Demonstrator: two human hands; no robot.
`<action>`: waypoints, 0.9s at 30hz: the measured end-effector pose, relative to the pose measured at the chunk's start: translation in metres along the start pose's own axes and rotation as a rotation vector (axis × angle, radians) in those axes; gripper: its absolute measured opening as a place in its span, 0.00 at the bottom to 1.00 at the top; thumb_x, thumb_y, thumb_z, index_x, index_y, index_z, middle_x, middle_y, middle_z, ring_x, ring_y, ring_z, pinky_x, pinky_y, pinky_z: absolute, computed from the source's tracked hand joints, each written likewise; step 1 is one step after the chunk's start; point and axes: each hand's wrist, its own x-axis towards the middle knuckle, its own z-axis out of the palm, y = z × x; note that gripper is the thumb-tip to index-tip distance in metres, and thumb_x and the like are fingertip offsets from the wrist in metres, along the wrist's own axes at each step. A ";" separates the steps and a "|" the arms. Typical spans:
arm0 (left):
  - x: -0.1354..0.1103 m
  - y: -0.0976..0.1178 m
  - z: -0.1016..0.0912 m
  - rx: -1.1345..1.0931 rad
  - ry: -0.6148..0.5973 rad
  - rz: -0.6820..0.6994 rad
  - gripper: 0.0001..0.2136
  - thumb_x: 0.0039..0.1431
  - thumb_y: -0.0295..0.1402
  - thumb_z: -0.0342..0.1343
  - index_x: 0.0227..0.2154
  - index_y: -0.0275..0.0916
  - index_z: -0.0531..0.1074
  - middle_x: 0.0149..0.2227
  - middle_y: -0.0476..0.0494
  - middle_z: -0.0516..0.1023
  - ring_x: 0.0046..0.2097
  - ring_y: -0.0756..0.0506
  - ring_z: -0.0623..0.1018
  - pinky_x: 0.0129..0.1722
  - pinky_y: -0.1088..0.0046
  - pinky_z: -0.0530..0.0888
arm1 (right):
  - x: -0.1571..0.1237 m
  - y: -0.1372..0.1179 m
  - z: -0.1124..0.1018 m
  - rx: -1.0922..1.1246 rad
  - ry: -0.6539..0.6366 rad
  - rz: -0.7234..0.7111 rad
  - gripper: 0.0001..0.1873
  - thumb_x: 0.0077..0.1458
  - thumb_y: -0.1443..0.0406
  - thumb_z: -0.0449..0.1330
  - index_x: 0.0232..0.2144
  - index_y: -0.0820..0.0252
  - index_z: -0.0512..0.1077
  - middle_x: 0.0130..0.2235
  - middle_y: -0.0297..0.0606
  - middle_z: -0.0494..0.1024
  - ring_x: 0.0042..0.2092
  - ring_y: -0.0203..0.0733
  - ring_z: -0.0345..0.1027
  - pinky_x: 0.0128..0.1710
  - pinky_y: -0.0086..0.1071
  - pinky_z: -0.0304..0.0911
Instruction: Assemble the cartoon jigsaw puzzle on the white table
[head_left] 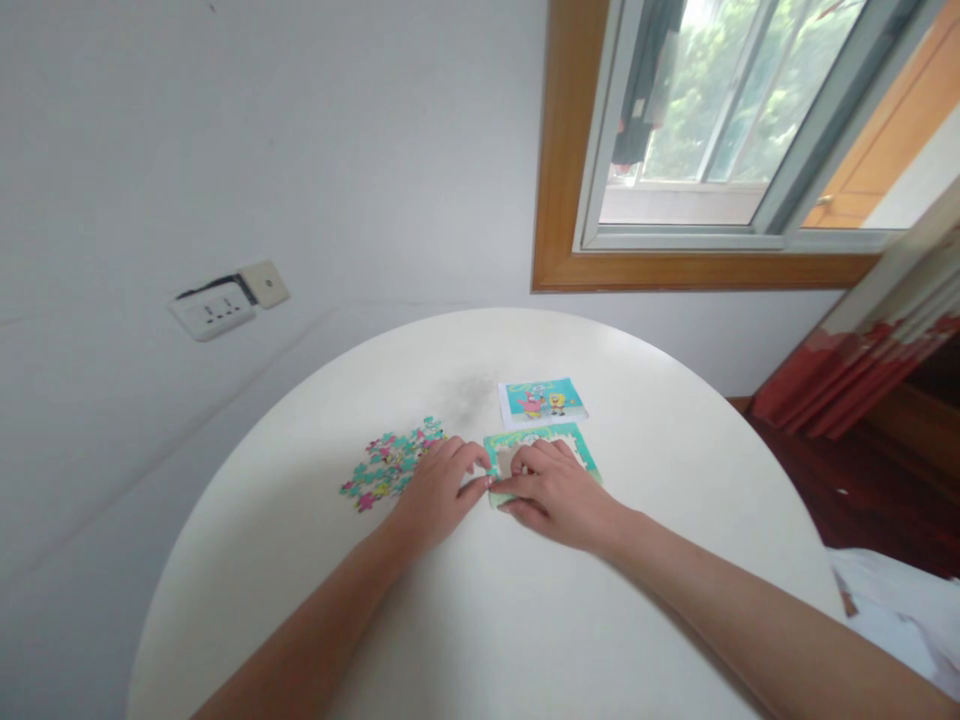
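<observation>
A jigsaw puzzle (583, 443) with a green-blue border lies on the table, its middle showing a bare beige base. My left hand (442, 485) is closed at the puzzle's left edge, thumb and forefinger tips against the border. Over the puzzle lies my right hand (559, 490), its fingers curled and its forefinger tip meeting the left thumb at the lower left border. Whether a small piece sits under the fingertips is hidden. Beside my left hand spreads a heap of loose puzzle pieces (390, 460) in green, pink and yellow, partly covered by that hand.
Just beyond the puzzle is a picture card (544, 400) with cartoon figures. Everything lies on a round white table (480, 620). A wall with a socket (217, 308) stands behind, with a wood-framed window (559, 200) and a red-and-cream curtain (855, 360) to the right.
</observation>
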 end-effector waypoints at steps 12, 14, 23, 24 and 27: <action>0.001 -0.001 0.000 0.007 -0.007 0.005 0.04 0.58 0.32 0.53 0.35 0.41 0.69 0.34 0.47 0.70 0.39 0.44 0.69 0.43 0.65 0.64 | 0.004 -0.004 0.005 0.048 0.047 0.148 0.09 0.54 0.59 0.62 0.38 0.54 0.76 0.39 0.37 0.71 0.45 0.43 0.60 0.43 0.37 0.51; 0.001 -0.002 0.000 0.008 -0.005 0.005 0.04 0.58 0.33 0.53 0.35 0.41 0.69 0.34 0.47 0.70 0.39 0.44 0.69 0.43 0.65 0.64 | 0.004 -0.003 0.005 0.051 0.039 0.135 0.10 0.55 0.59 0.62 0.39 0.53 0.76 0.40 0.37 0.71 0.45 0.43 0.60 0.43 0.37 0.51; 0.000 0.000 0.000 -0.011 0.010 0.007 0.04 0.57 0.32 0.53 0.35 0.41 0.68 0.33 0.47 0.69 0.39 0.44 0.69 0.43 0.65 0.65 | 0.004 -0.005 0.004 0.043 0.049 0.130 0.09 0.55 0.59 0.62 0.38 0.54 0.76 0.39 0.36 0.71 0.44 0.42 0.60 0.42 0.37 0.50; 0.000 0.000 -0.001 -0.008 0.009 0.009 0.04 0.57 0.31 0.53 0.35 0.41 0.68 0.33 0.47 0.69 0.39 0.44 0.69 0.43 0.65 0.65 | 0.004 -0.005 0.004 0.042 0.050 0.134 0.09 0.55 0.59 0.61 0.38 0.54 0.76 0.39 0.36 0.71 0.44 0.42 0.60 0.42 0.37 0.50; 0.000 -0.001 0.000 -0.003 0.004 0.012 0.04 0.57 0.31 0.53 0.36 0.41 0.68 0.34 0.47 0.69 0.39 0.44 0.69 0.43 0.65 0.65 | 0.003 -0.006 0.004 0.036 0.055 0.141 0.10 0.55 0.59 0.61 0.38 0.54 0.76 0.39 0.37 0.71 0.44 0.43 0.60 0.42 0.37 0.50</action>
